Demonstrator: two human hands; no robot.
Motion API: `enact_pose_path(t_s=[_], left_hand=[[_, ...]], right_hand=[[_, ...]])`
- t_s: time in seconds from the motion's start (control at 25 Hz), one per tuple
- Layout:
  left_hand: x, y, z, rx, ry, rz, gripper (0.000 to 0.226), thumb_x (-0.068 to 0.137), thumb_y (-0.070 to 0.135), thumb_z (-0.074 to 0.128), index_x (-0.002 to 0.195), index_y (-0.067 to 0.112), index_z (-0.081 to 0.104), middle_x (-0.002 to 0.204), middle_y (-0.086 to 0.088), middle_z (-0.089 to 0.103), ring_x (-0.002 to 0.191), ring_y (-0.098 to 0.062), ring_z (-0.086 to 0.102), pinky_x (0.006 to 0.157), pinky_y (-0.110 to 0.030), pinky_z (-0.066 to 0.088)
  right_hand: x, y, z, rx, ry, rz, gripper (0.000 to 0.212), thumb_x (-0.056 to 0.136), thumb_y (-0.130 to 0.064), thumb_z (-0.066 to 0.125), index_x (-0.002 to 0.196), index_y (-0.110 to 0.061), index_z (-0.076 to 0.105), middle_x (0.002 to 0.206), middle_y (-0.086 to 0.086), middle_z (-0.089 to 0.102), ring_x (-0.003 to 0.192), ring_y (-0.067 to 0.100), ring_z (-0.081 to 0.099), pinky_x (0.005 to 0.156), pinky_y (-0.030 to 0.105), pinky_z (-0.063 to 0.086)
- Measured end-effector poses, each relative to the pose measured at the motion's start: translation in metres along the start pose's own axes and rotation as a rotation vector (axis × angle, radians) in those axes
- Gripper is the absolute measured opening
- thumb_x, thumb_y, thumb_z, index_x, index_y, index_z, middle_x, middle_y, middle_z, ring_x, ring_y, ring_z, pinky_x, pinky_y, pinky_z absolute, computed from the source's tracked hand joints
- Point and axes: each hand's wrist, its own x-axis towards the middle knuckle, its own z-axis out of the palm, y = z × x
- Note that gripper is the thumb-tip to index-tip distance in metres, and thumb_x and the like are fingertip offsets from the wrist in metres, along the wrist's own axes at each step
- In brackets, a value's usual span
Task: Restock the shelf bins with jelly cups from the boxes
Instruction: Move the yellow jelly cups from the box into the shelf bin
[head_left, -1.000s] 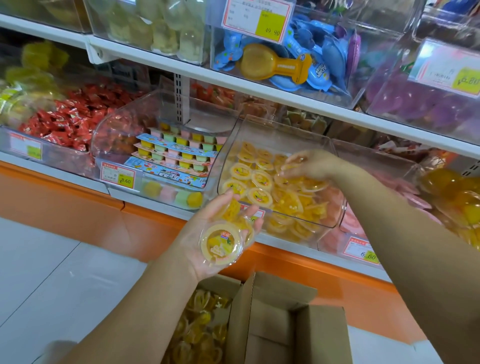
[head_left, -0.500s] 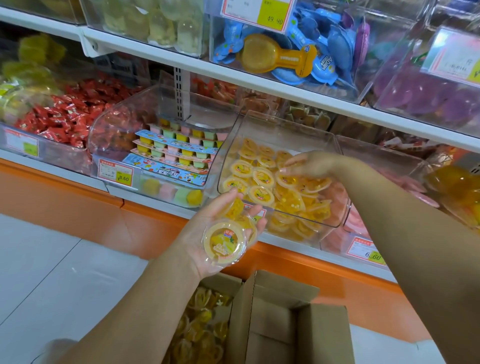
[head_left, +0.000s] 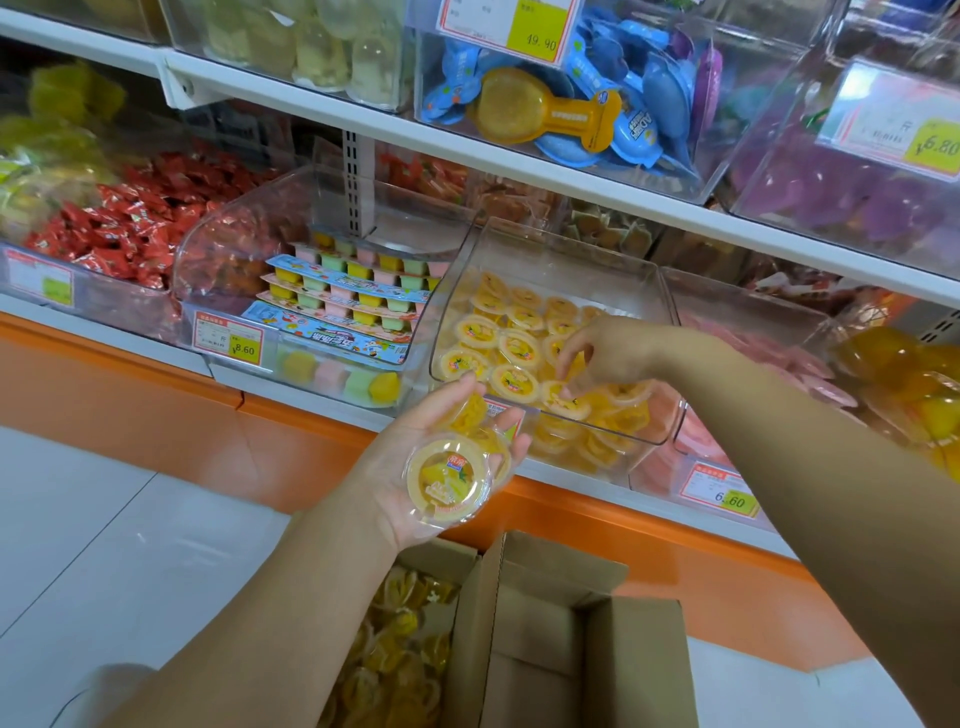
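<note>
Clear plastic bin (head_left: 566, 254) on the lower shelf holds yellow jelly cups (head_left: 511, 345): lids up in rows at its back & left, jumbled toward its front. R hand (head_left: 610, 353) is inside the bin over the middle of the pile, fingers (head_left: 569, 358) pointing down & touching the cups; can't tell if it pinches one or has let go. L hand (head_left: 384, 467) is just in front of the bin, below its front lip, palm up, fingers curled lightly round a small cup stack (head_left: 449, 475), top one lid up w/ a fruit picture. Below the bin, on the floor, is a cardboard box (head_left: 639, 670) w/ flaps open; loose cups (head_left: 397, 654), also yellow, show at its left side. Left of the bin: another clear bin w/ multicolour jelly strips (head_left: 353, 291) & an 8.60 tag (head_left: 228, 340); further left, red wrapped sweets (head_left: 119, 223). Right of the bin: pink packs (head_left: 779, 358), 6.60 tag (head_left: 724, 493). Above the bin: upper shelf w/ blue packs (head_left: 639, 124) & one yellow paddle-shaped pack (head_left: 524, 106)
</note>
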Motion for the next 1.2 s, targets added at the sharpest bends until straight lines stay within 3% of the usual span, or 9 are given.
enact_pose_path(t_s=[0.08, 0.16, 0.24, 0.32, 0.44, 0.72, 0.92, 1.08, 1.2], left_hand=[[-0.004, -0.001, 0.003, -0.097, 0.008, -0.016, 0.046, 0.066, 0.027, 0.080, 0.108, 0.018, 0.064, 0.125, -0.014, 0.067, 0.091, -0.039, 0.067, 0.046, -0.034, 0.056], [-0.004, 0.001, 0.006, -0.100, 0.018, -0.005, 0.053, 0.062, 0.025, 0.082, 0.110, 0.020, 0.062, 0.123, -0.014, 0.067, 0.089, -0.039, 0.067, 0.046, -0.035, 0.057], [-0.001, 0.001, 0.004, -0.080, 0.041, -0.011, 0.058, 0.059, 0.025, 0.083, 0.113, 0.021, 0.062, 0.121, -0.014, 0.068, 0.088, -0.039, 0.068, 0.047, -0.035, 0.057], [0.000, 0.001, 0.006, -0.062, 0.049, -0.012, 0.057, 0.060, 0.026, 0.082, 0.114, 0.020, 0.063, 0.118, -0.015, 0.069, 0.085, -0.038, 0.069, 0.046, -0.034, 0.056], [0.000, 0.000, 0.011, -0.071, 0.065, 0.004, 0.054, 0.060, 0.026, 0.080, 0.111, 0.019, 0.065, 0.114, -0.016, 0.070, 0.083, -0.038, 0.070, 0.044, -0.034, 0.056], [0.002, -0.003, 0.011, -0.009, 0.031, -0.001, 0.053, 0.052, 0.025, 0.083, 0.102, 0.019, 0.066, 0.104, -0.016, 0.072, 0.074, -0.039, 0.072, 0.045, -0.032, 0.056], [0.004, -0.003, 0.009, 0.004, 0.032, 0.003, 0.050, 0.054, 0.026, 0.082, 0.101, 0.019, 0.066, 0.103, -0.016, 0.073, 0.075, -0.039, 0.072, 0.046, -0.033, 0.056], [0.002, -0.002, 0.009, -0.004, 0.029, -0.002, 0.055, 0.051, 0.025, 0.083, 0.103, 0.020, 0.065, 0.105, -0.016, 0.072, 0.075, -0.039, 0.072, 0.045, -0.033, 0.056], [0.004, -0.002, 0.009, -0.011, 0.022, -0.011, 0.050, 0.052, 0.024, 0.083, 0.099, 0.019, 0.067, 0.105, -0.016, 0.072, 0.075, -0.039, 0.071, 0.045, -0.033, 0.056]], right_hand=[[0.003, -0.001, 0.003, 0.002, 0.015, 0.001, 0.031, 0.076, -0.046, 0.076, 0.101, -0.029, 0.069, 0.084, -0.016, 0.051, 0.077, 0.004, 0.047, 0.063, 0.019, 0.036], [0.001, 0.004, -0.006, -0.017, 0.019, 0.046, 0.031, 0.078, -0.045, 0.075, 0.103, -0.026, 0.070, 0.094, -0.009, 0.059, 0.088, 0.011, 0.054, 0.074, 0.023, 0.042], [-0.004, 0.011, -0.021, -0.173, 0.002, 0.147, 0.031, 0.080, -0.040, 0.073, 0.103, -0.018, 0.072, 0.102, 0.000, 0.065, 0.095, 0.019, 0.060, 0.082, 0.028, 0.049], [-0.007, 0.012, -0.028, -0.383, -0.073, 0.250, 0.033, 0.079, -0.039, 0.073, 0.098, -0.013, 0.073, 0.097, 0.003, 0.063, 0.089, 0.022, 0.060, 0.082, 0.031, 0.052], [-0.001, 0.001, -0.016, -0.575, -0.163, 0.244, 0.037, 0.083, -0.037, 0.070, 0.109, -0.010, 0.068, 0.095, 0.002, 0.054, 0.087, 0.023, 0.054, 0.082, 0.031, 0.051], [-0.001, -0.005, -0.011, -0.598, -0.311, 0.292, 0.054, 0.081, -0.035, 0.075, 0.125, -0.007, 0.061, 0.126, 0.006, 0.062, 0.107, 0.024, 0.060, 0.088, 0.031, 0.047], [-0.001, -0.005, -0.010, -0.651, -0.314, 0.257, 0.055, 0.083, -0.036, 0.073, 0.128, -0.007, 0.059, 0.127, 0.005, 0.061, 0.114, 0.025, 0.058, 0.089, 0.030, 0.045], [0.004, 0.002, -0.018, -0.609, -0.293, 0.259, 0.049, 0.083, -0.031, 0.073, 0.125, -0.010, 0.061, 0.118, 0.004, 0.061, 0.106, 0.024, 0.057, 0.088, 0.029, 0.046], [0.008, 0.002, -0.010, -0.658, -0.263, 0.228, 0.037, 0.088, -0.019, 0.066, 0.121, -0.003, 0.061, 0.114, 0.007, 0.061, 0.098, 0.025, 0.056, 0.088, 0.031, 0.047]])
